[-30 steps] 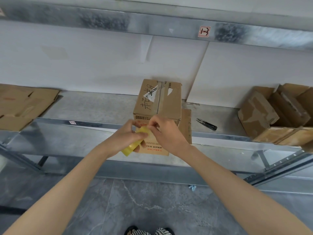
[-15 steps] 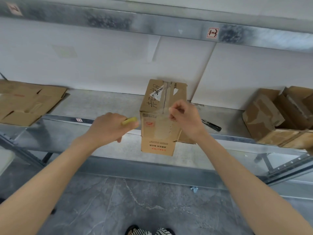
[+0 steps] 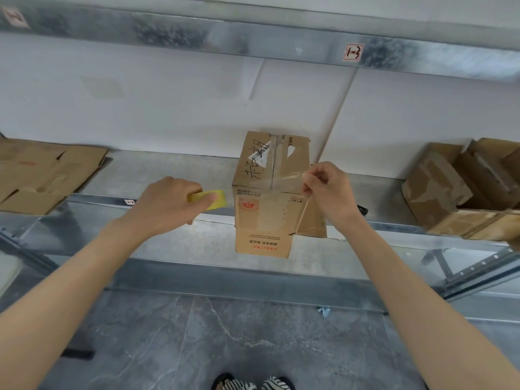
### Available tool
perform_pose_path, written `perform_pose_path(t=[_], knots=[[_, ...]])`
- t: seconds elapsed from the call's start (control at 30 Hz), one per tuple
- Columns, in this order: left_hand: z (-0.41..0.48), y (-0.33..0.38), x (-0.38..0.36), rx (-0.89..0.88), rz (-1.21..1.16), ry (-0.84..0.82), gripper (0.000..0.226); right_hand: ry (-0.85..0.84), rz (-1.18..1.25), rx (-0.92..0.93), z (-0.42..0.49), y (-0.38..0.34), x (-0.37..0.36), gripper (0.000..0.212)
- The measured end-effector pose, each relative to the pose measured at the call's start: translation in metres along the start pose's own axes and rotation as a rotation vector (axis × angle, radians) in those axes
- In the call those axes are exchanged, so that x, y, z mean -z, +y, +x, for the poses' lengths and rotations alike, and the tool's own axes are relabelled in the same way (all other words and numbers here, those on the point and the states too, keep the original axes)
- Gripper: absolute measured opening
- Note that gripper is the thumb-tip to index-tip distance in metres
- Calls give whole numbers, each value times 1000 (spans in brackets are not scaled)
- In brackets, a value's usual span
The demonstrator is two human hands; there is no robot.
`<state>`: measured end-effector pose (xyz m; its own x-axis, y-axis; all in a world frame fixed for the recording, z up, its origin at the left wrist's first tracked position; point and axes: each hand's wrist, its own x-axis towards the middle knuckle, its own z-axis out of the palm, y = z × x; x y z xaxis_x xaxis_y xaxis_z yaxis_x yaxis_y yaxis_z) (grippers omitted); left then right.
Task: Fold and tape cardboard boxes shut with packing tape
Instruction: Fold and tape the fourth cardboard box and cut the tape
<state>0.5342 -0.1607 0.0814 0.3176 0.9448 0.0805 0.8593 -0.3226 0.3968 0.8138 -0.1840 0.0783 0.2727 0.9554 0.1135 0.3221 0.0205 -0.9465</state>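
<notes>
A brown cardboard box (image 3: pixel 267 218) with black handwriting and a white label on its top stands on a grey metal shelf (image 3: pixel 168 170). Its near end hangs a little over the front edge of the shelf. The top flaps are folded down, and a clear tape line runs along the middle seam.

To the left of the box, the left hand (image 3: pixel 166 204) grasps a yellow roll of packing tape (image 3: pixel 218 199), with the fingers curled round it and the thumb on its near side. The roll is just beside the upper left edge of the box, but I cannot tell if it touches.

To the right of the box, the right hand (image 3: pixel 327 190) pinches the free end of a clear strip of tape (image 3: pixel 284 180) between thumb and fingertips. The strip stretches from the roll across the near part of the box top to this hand.

A flat brown cardboard piece (image 3: pixel 312 223) lies just beside the box on its right. Well to the left of the box lie flattened brown cartons (image 3: pixel 42 175). Well to the right stand open, worn brown cartons (image 3: pixel 464 190). A black tool (image 3: pixel 363 211) shows partly behind the right wrist.

Below the box, on the grey stone floor (image 3: pixel 253 333), are black-and-white striped shoes (image 3: pixel 253 384).
</notes>
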Motion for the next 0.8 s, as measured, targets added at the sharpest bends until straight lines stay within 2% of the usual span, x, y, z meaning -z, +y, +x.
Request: perform_pose_path(t=[0.1,0.27,0.43,0.57,0.63,0.8], knots=[[2,-3,-4,-25,-101,-35,36,38,-12,-17,3,6,12,20],[22,-17,1,-69,124,96,67,66,19,-63,-2,19,21,23],[24,-18,-3,-48,-59,104,59,134,79,-124,-1,32,34,22],[35,-19,2,-57,100,164,49,136,79,-152,-4,40,36,21],[43,-22,2,-48,193,175,49,136,77,-162,-4,42,35,19],[55,-24,-6,-50,259,173,53,145,97,-180,-2,47,35,19]])
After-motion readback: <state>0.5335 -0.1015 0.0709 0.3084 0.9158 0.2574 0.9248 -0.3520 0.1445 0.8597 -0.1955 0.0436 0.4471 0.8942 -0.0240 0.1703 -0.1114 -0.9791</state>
